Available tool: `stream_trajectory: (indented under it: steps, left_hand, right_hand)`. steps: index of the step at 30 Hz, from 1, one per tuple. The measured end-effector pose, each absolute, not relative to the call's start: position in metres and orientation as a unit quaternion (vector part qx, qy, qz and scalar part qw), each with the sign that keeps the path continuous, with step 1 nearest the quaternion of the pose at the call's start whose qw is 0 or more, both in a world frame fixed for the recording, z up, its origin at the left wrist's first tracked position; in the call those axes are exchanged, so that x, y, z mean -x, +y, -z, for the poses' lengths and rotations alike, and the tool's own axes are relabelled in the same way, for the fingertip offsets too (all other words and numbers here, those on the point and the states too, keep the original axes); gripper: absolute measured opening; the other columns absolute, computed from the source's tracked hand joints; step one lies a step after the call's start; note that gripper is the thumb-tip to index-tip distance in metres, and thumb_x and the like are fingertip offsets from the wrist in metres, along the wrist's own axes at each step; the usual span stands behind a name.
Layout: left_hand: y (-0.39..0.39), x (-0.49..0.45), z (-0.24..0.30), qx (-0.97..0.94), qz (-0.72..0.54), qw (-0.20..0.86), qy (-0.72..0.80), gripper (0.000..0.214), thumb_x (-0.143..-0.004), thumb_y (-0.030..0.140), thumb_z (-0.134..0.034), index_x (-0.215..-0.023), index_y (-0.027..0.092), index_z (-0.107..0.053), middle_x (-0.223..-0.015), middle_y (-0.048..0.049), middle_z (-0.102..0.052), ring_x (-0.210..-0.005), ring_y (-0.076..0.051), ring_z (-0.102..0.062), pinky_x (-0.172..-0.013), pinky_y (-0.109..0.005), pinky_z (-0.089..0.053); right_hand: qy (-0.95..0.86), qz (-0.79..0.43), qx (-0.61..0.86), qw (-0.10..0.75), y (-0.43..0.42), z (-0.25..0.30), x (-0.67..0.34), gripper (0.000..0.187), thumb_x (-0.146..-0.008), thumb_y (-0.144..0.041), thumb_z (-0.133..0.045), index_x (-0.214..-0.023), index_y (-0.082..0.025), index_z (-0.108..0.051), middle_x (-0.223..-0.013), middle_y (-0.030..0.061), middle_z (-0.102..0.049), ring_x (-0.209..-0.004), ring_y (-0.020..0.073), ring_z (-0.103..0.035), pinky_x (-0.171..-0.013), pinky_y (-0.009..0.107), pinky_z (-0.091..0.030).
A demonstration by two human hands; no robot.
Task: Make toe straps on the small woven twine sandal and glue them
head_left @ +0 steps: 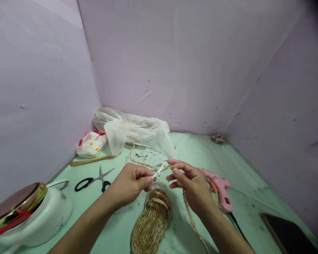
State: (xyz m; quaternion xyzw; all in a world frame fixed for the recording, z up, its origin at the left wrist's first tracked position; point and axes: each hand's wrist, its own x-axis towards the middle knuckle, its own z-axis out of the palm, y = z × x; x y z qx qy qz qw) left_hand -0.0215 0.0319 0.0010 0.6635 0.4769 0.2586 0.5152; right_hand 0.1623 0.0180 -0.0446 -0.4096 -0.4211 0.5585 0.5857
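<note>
My left hand pinches a narrow white strip between thumb and fingers. The strip slants up toward my right hand, which has its thumb and index finger closed on a braided straw cord. One stretch of the cord hangs below that hand; another runs back over the table toward a plastic bag. Whether the strip touches the cord is unclear. Below both hands lies a woven straw shoe sole, with a strap-like band across its far end.
Black-handled scissors lie spread at left, near a wooden stick, a tissue pack and a white pot-like container. The plastic bag rests at the back. A pink glue gun and a phone are on the right.
</note>
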Motion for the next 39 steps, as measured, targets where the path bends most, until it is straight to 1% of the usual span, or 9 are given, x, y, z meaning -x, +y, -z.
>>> stream_trajectory:
  steps: [1, 5, 8, 11, 16, 22, 26, 33, 39]
  left_hand:
    - [0.03, 0.018, -0.001, -0.661, -0.257, 0.498, 0.5, 0.018, -0.071, 0.026, -0.053, -0.057, 0.015, -0.06, -0.053, 0.0019, -0.054, -0.051, -0.01, -0.044, -0.053, -0.023, -0.034]
    - [0.019, 0.009, -0.001, -0.658, -0.253, 0.468, 0.532, 0.018, -0.073, 0.024, -0.049, -0.06, 0.016, -0.06, -0.051, 0.0024, -0.053, -0.047, -0.01, -0.044, -0.048, -0.022, -0.035]
    - [0.014, 0.006, 0.001, -0.667, -0.252, 0.461, 0.529, 0.019, -0.073, 0.024, -0.048, -0.06, 0.016, -0.06, -0.051, 0.0019, -0.054, -0.046, -0.01, -0.045, -0.048, -0.022, -0.036]
    - [0.011, 0.004, 0.003, -0.674, -0.253, 0.464, 0.517, 0.02, -0.073, 0.025, -0.048, -0.057, 0.017, -0.058, -0.051, 0.0012, -0.054, -0.046, -0.01, -0.047, -0.048, -0.022, -0.036]
    - [0.01, 0.001, 0.003, -0.678, -0.244, 0.467, 0.512, 0.021, -0.073, 0.024, -0.047, -0.056, 0.017, -0.056, -0.052, 0.001, -0.053, -0.049, -0.011, -0.046, -0.049, -0.022, -0.035]
    - [0.017, 0.008, -0.001, -0.717, -0.231, 0.469, 0.46, 0.018, -0.072, 0.016, -0.046, -0.066, 0.015, -0.063, -0.057, 0.0028, -0.051, -0.056, -0.01, -0.045, -0.055, -0.021, -0.036]
    - [0.021, 0.013, -0.004, -0.708, -0.228, 0.447, 0.496, 0.02, -0.071, 0.017, -0.047, -0.072, 0.016, -0.066, -0.055, 0.003, -0.051, -0.054, -0.011, -0.044, -0.052, -0.021, -0.034]
    - [0.017, 0.012, -0.002, -0.707, -0.243, 0.394, 0.535, 0.017, -0.07, 0.022, -0.049, -0.062, 0.016, -0.062, -0.051, 0.0024, -0.05, -0.05, -0.011, -0.042, -0.049, -0.022, -0.032]
    - [0.017, 0.01, -0.003, -0.703, -0.289, 0.382, 0.526, 0.014, -0.069, 0.02, -0.05, -0.057, 0.016, -0.057, -0.049, 0.0038, -0.045, -0.049, -0.009, -0.038, -0.047, -0.021, -0.03]
  right_hand:
    - [-0.421, -0.519, 0.44, 0.601, 0.017, 0.043, -0.16, 0.016, -0.065, -0.031, -0.072, -0.07, -0.018, -0.064, -0.101, 0.0047, -0.062, -0.055, 0.0103, -0.06, -0.048, 0.024, -0.05]
    - [-0.462, -0.419, 0.489, 0.61, 0.008, 0.039, -0.149, 0.008, -0.07, -0.025, -0.068, -0.073, -0.019, -0.066, -0.067, 0.0002, -0.065, -0.048, 0.0098, -0.057, -0.049, 0.024, -0.049]
    - [-0.513, -0.354, 0.476, 0.621, 0.001, 0.039, -0.143, 0.001, -0.07, -0.02, -0.067, -0.07, -0.02, -0.068, -0.079, 0.0032, -0.068, -0.061, 0.0144, -0.061, -0.05, 0.025, -0.049]
    - [-0.565, -0.301, 0.458, 0.617, -0.001, 0.042, -0.14, 0.005, -0.07, -0.016, -0.067, -0.07, -0.021, -0.069, -0.081, 0.0042, -0.068, -0.073, 0.0179, -0.062, -0.054, 0.026, -0.049]
    - [-0.606, -0.237, 0.468, 0.598, -0.002, 0.047, -0.14, 0.008, -0.073, -0.014, -0.064, -0.074, -0.021, -0.068, -0.069, 0.0008, -0.067, -0.062, 0.0134, -0.059, -0.056, 0.026, -0.047]
    - [-0.515, -0.35, 0.503, 0.6, -0.001, 0.036, -0.144, 0.003, -0.068, -0.018, -0.066, -0.067, -0.018, -0.063, -0.051, -0.0021, -0.061, -0.043, 0.0107, -0.054, -0.043, 0.023, -0.043]
    - [-0.477, -0.403, 0.495, 0.604, 0.001, 0.028, -0.147, 0.006, -0.064, -0.019, -0.068, -0.065, -0.017, -0.063, -0.046, -0.0026, -0.06, -0.041, 0.0107, -0.055, -0.043, 0.023, -0.043]
    - [-0.433, -0.461, 0.468, 0.617, 0.003, 0.026, -0.148, 0.011, -0.059, -0.019, -0.072, -0.061, -0.016, -0.061, -0.051, -0.0027, -0.062, -0.04, 0.0099, -0.056, -0.043, 0.024, -0.048]
    - [-0.388, -0.518, 0.432, 0.628, 0.007, 0.034, -0.15, 0.016, -0.055, -0.02, -0.076, -0.061, -0.016, -0.061, -0.049, -0.0044, -0.06, -0.037, 0.009, -0.055, -0.041, 0.023, -0.05]
